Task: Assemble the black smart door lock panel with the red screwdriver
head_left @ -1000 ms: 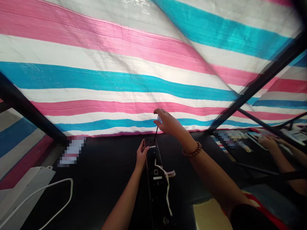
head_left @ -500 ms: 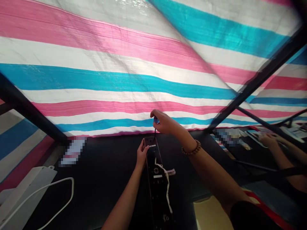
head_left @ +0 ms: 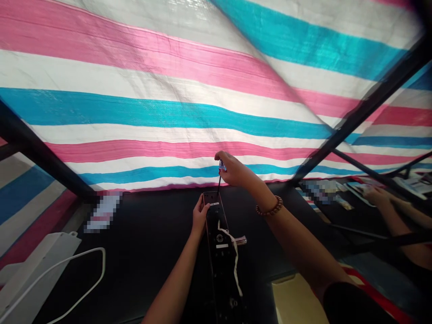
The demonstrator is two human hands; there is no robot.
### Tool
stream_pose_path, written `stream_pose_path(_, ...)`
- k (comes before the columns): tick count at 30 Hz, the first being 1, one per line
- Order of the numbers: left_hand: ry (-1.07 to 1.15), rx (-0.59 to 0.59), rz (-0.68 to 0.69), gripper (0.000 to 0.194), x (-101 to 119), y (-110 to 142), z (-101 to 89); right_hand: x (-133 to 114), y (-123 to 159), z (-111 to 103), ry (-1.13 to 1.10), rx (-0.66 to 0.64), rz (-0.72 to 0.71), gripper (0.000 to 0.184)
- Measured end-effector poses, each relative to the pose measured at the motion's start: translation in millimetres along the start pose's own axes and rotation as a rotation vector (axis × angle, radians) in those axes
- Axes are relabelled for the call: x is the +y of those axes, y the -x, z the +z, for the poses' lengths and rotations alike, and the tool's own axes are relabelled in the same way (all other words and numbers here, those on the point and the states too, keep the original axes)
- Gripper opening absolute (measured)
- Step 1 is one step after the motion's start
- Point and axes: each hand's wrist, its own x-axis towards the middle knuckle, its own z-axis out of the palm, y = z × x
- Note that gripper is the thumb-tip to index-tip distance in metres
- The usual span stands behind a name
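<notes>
- Head view, right hand (head_left: 234,173): clenched in a pinch around the handle of a small screwdriver (head_left: 221,166); its thin shaft points down, the tip at the top end of a long black panel (head_left: 219,265);
- left hand (head_left: 200,219): partly open, fingers curled on the panel's upper left edge, gripping it;
- the panel lies lengthwise on the black tabletop (head_left: 135,270), a white cable (head_left: 235,265) trailing over it;
- a beaded bracelet (head_left: 269,205) circles the right wrist;

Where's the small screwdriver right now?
In the head view, the screwdriver is pinched in the right hand, its tip at the top end of the black panel, which the left hand grips.
</notes>
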Motion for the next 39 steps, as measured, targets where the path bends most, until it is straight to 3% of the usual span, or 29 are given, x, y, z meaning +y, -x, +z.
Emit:
stream_pose_path(4, -0.005, 0.014, 0.011, 0.086, 3, 2, 2.1, -2, -5, -3, -0.011, -0.040, 0.049, 0.032)
stream_pose_path(10, -0.014, 0.018, 0.015, 0.084, 3, 2, 1.2, -6, -5, -2, 0.145, 0.027, 0.117, 0.022)
stream_pose_path(18, -0.017, 0.006, 0.015, 0.087, 3, 4, 1.6, -4, -3, -1, -0.076, -0.026, 0.089, 0.043)
stream_pose_path(25, -0.039, 0.020, 0.036, 0.084, 4, 4, 1.9, 3, 1, 0, 0.080, 0.107, 0.206, 0.031)
stream_pose_path(32, -0.023, 0.011, 0.027, 0.087, 4, 4, 2.9, 5, 4, -5, -0.156, 0.013, 0.090, 0.051)
stream_pose_path(39, -0.032, 0.019, 0.022, 0.090, 5, 6, 4.2, 4, -4, -12, -0.118, -0.017, 0.148, 0.035)
